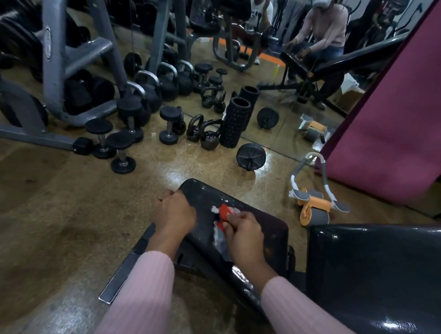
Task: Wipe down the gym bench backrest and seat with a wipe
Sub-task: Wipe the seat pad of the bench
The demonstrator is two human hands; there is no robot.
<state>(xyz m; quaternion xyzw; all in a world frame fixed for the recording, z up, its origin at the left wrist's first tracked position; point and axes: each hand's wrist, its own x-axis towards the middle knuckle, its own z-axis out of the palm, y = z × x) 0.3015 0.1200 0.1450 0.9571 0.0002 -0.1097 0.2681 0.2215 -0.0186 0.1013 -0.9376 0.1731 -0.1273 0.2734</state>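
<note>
Gripping seat [265, 231] edge: left hand [177, 214] | right hand [245, 233] fingers clamped on wipe [224, 213]

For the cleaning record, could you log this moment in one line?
left hand: grips seat pad edge | right hand: holds wipe on pad

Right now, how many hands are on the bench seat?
2. The left hand grips the far left edge of the seat. The right hand holds the wipe against the seat's middle. Neither is hidden.
</note>
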